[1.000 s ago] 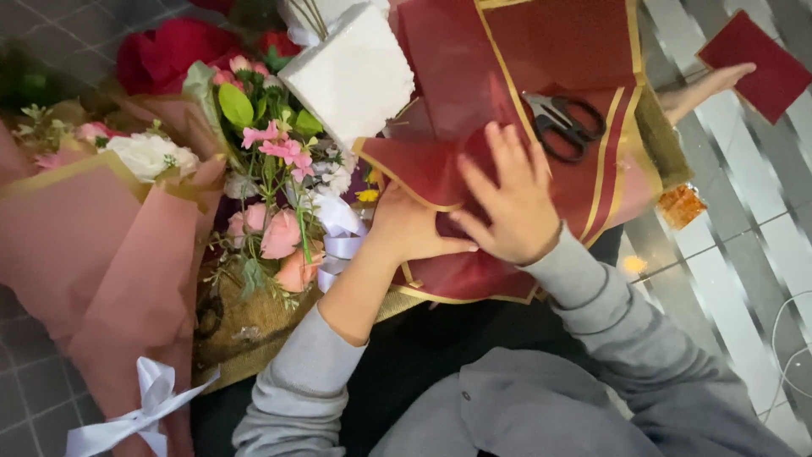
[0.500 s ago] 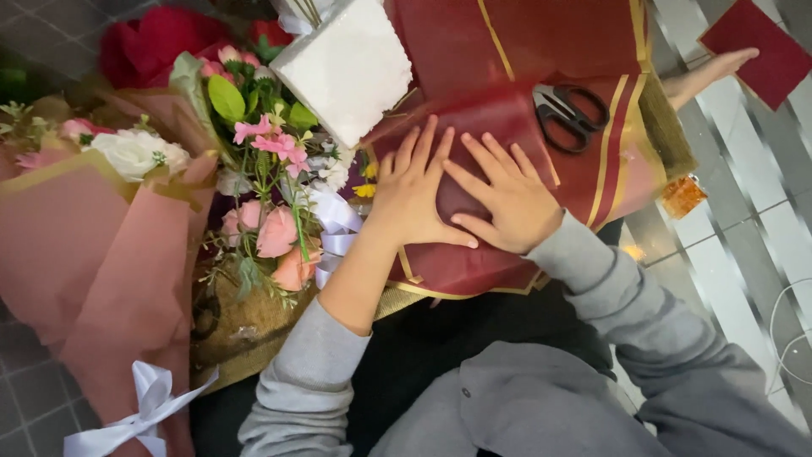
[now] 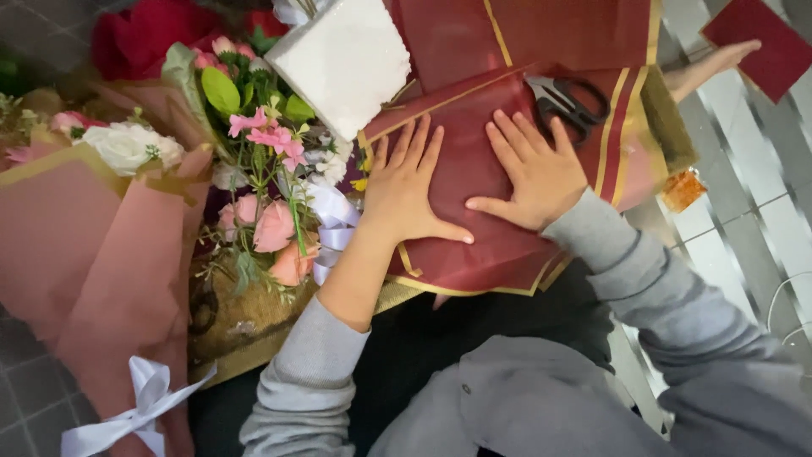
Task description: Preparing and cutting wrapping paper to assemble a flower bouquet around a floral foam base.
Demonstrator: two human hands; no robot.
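Both my hands lie flat, fingers spread, on a dark red wrapping sheet with gold border stripes. My left hand presses the sheet's left part, thumb pointing right. My right hand rests beside it, fingertips close to black scissors that lie on the sheet. Neither hand holds anything. More red sheets with gold edges lie beyond. Grey sleeves cover my forearms.
A bouquet of pink and white flowers with a pale ribbon lies left of the sheet. A pink-wrapped bouquet with a white bow sits at far left. White tissue lies at top. A red card and tiled floor are at right.
My left hand slid from under my right hand out to the left and flattened on the red sheet. My right hand spread flat beside it.
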